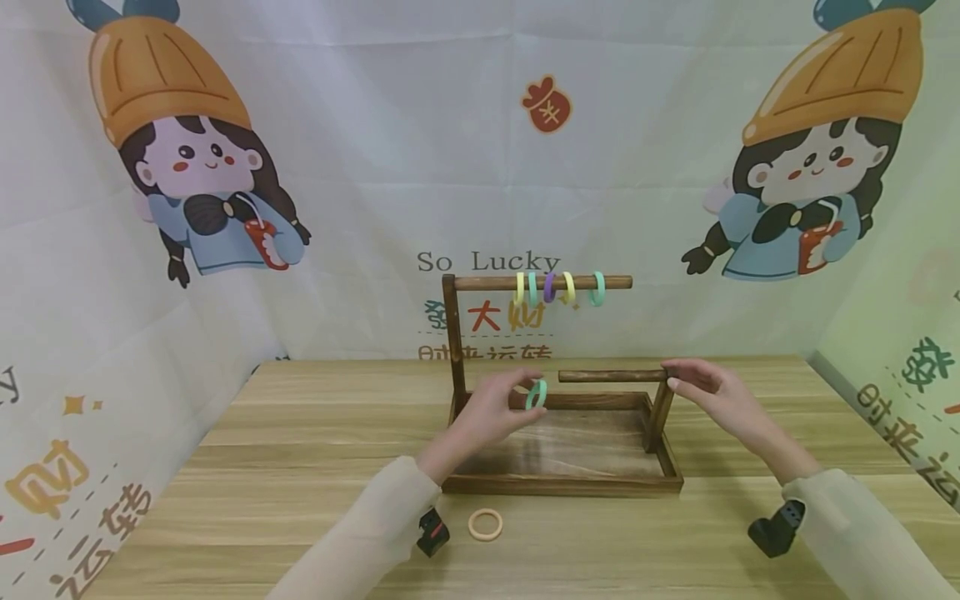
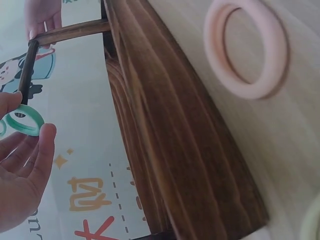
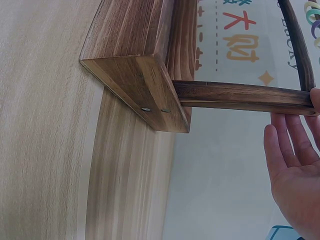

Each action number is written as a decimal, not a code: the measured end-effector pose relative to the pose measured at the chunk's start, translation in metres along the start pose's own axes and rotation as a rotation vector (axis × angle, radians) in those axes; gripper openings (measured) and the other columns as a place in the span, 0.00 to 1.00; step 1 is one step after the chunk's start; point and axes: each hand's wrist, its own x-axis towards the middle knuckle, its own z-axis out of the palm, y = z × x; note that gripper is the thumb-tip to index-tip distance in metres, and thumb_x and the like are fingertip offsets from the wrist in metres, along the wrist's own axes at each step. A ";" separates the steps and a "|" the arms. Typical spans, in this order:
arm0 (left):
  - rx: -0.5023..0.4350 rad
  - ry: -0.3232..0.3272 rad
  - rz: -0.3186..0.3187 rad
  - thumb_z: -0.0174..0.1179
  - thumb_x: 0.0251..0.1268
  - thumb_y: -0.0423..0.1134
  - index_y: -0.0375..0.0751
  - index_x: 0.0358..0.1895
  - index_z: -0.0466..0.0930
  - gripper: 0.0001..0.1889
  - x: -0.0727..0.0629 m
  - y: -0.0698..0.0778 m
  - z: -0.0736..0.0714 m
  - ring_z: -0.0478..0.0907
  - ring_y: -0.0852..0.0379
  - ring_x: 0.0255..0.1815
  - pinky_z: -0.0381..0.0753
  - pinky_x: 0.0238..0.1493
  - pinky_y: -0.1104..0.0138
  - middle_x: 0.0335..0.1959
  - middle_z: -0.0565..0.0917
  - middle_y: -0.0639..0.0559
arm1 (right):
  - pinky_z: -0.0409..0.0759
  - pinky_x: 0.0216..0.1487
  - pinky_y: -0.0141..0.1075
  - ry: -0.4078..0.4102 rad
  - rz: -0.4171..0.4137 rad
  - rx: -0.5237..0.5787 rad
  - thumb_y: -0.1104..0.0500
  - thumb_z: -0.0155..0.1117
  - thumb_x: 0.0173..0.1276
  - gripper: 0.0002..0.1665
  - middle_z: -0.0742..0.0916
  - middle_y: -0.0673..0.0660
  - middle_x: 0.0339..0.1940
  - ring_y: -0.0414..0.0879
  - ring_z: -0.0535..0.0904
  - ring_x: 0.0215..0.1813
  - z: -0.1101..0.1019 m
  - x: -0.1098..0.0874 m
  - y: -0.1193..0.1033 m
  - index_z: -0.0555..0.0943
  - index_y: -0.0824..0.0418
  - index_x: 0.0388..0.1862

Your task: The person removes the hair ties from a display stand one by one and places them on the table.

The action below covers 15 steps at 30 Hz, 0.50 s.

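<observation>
My left hand (image 1: 491,407) pinches a mint-green ring (image 1: 536,394) between thumb and fingers. The ring is held upright just left of the free end of the lower wooden bar (image 1: 611,377); in the left wrist view, that bar's end shows through the ring (image 2: 26,120). My right hand (image 1: 716,396) grips the top of the short post (image 1: 658,417), where the lower bar joins it, with thumb in front and fingers behind. On the upper bar (image 1: 480,283) of the same dark wooden rack hang several rings in yellow, green and purple (image 1: 550,287).
The rack's shallow tray (image 1: 562,483) stands on the wood-grain table (image 1: 300,433). A peach ring (image 1: 485,525) lies flat in front of it. Part of a pale ring (image 2: 312,222) shows at the left wrist view's corner. A printed cloth (image 1: 637,167) hangs behind.
</observation>
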 end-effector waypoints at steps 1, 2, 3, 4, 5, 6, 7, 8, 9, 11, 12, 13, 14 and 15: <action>-0.010 -0.003 0.007 0.63 0.52 0.31 0.31 0.55 0.69 0.25 -0.001 0.000 0.000 0.79 0.55 0.36 0.76 0.36 0.75 0.43 0.77 0.44 | 0.71 0.49 0.37 0.000 -0.002 -0.002 0.52 0.50 0.68 0.26 0.73 0.64 0.55 0.54 0.68 0.55 0.000 0.000 0.000 0.66 0.66 0.60; -0.016 -0.007 0.012 0.63 0.51 0.31 0.30 0.54 0.69 0.24 -0.002 0.000 0.001 0.78 0.54 0.36 0.76 0.37 0.74 0.42 0.78 0.44 | 0.71 0.48 0.35 0.001 -0.003 -0.005 0.52 0.50 0.68 0.26 0.73 0.64 0.55 0.54 0.68 0.55 0.000 0.000 0.000 0.66 0.66 0.60; -0.017 -0.010 0.020 0.63 0.51 0.30 0.30 0.54 0.69 0.24 -0.003 0.000 0.001 0.78 0.55 0.37 0.76 0.38 0.73 0.41 0.78 0.45 | 0.72 0.48 0.34 0.002 -0.004 -0.005 0.52 0.50 0.68 0.26 0.74 0.64 0.55 0.54 0.69 0.55 0.000 0.000 -0.001 0.67 0.66 0.60; -0.013 -0.013 0.028 0.63 0.51 0.30 0.30 0.53 0.69 0.24 -0.004 -0.001 0.002 0.78 0.55 0.37 0.76 0.38 0.73 0.40 0.78 0.45 | 0.72 0.48 0.34 0.002 -0.005 -0.005 0.52 0.50 0.68 0.26 0.74 0.64 0.55 0.54 0.69 0.55 0.000 0.000 -0.001 0.67 0.66 0.59; -0.002 -0.015 0.037 0.63 0.51 0.31 0.30 0.53 0.70 0.23 -0.005 -0.001 0.002 0.78 0.57 0.36 0.76 0.38 0.72 0.39 0.78 0.46 | 0.71 0.48 0.34 0.001 -0.005 -0.005 0.52 0.50 0.68 0.26 0.74 0.64 0.55 0.54 0.69 0.55 0.000 0.000 0.000 0.67 0.66 0.59; 0.012 -0.018 0.049 0.63 0.51 0.31 0.30 0.52 0.71 0.22 -0.007 -0.002 0.003 0.77 0.58 0.36 0.76 0.38 0.72 0.38 0.79 0.47 | 0.71 0.48 0.33 0.001 -0.005 -0.006 0.52 0.50 0.68 0.26 0.74 0.64 0.55 0.54 0.69 0.55 0.000 0.000 0.000 0.67 0.66 0.59; 0.029 -0.019 0.061 0.63 0.51 0.32 0.31 0.51 0.71 0.22 -0.008 -0.003 0.003 0.76 0.59 0.35 0.76 0.38 0.71 0.38 0.79 0.47 | 0.71 0.48 0.34 0.000 -0.004 -0.007 0.52 0.50 0.68 0.26 0.74 0.64 0.55 0.54 0.69 0.55 0.000 0.000 0.000 0.67 0.66 0.59; 0.053 -0.019 0.070 0.63 0.51 0.33 0.32 0.51 0.72 0.21 -0.009 -0.004 0.004 0.76 0.60 0.34 0.75 0.38 0.72 0.37 0.79 0.48 | 0.71 0.48 0.34 0.000 -0.003 -0.006 0.52 0.50 0.68 0.26 0.74 0.64 0.55 0.54 0.68 0.55 0.000 0.000 0.000 0.67 0.66 0.59; 0.067 -0.019 0.077 0.63 0.51 0.33 0.33 0.50 0.73 0.21 -0.010 -0.005 0.004 0.75 0.60 0.34 0.75 0.37 0.73 0.37 0.79 0.48 | 0.71 0.48 0.34 0.000 -0.002 -0.005 0.52 0.50 0.68 0.26 0.74 0.64 0.55 0.53 0.69 0.55 0.000 0.000 0.000 0.67 0.66 0.59; 0.091 -0.019 0.083 0.63 0.52 0.35 0.34 0.50 0.73 0.20 -0.012 -0.006 0.005 0.75 0.60 0.34 0.74 0.37 0.73 0.38 0.79 0.48 | 0.71 0.47 0.32 0.001 -0.002 -0.007 0.52 0.50 0.68 0.26 0.74 0.64 0.55 0.50 0.69 0.54 0.000 0.001 0.001 0.67 0.66 0.59; 0.102 -0.020 0.082 0.63 0.52 0.35 0.34 0.50 0.73 0.21 -0.014 -0.007 0.006 0.75 0.60 0.34 0.74 0.37 0.73 0.38 0.78 0.48 | 0.71 0.47 0.31 0.003 -0.003 -0.005 0.53 0.50 0.68 0.26 0.74 0.64 0.55 0.47 0.70 0.54 0.000 0.001 0.001 0.67 0.66 0.59; 0.115 -0.019 0.077 0.63 0.52 0.36 0.34 0.51 0.73 0.21 -0.015 -0.006 0.006 0.75 0.59 0.35 0.74 0.37 0.73 0.39 0.78 0.48 | 0.71 0.46 0.30 0.004 -0.004 -0.003 0.53 0.51 0.67 0.26 0.74 0.64 0.55 0.45 0.70 0.53 0.000 0.001 0.001 0.67 0.66 0.59; 0.127 -0.020 0.073 0.63 0.52 0.37 0.35 0.51 0.73 0.21 -0.016 -0.006 0.006 0.75 0.59 0.35 0.74 0.37 0.73 0.40 0.78 0.48 | 0.71 0.46 0.29 0.004 -0.006 -0.003 0.53 0.51 0.67 0.25 0.74 0.64 0.55 0.44 0.70 0.53 0.000 0.001 0.001 0.67 0.66 0.59; 0.132 -0.023 0.069 0.63 0.52 0.38 0.35 0.51 0.73 0.21 -0.017 -0.006 0.006 0.75 0.58 0.35 0.74 0.37 0.73 0.40 0.78 0.48 | 0.71 0.46 0.29 0.005 -0.007 -0.002 0.53 0.51 0.67 0.25 0.74 0.64 0.55 0.43 0.70 0.52 0.000 0.001 0.002 0.67 0.66 0.59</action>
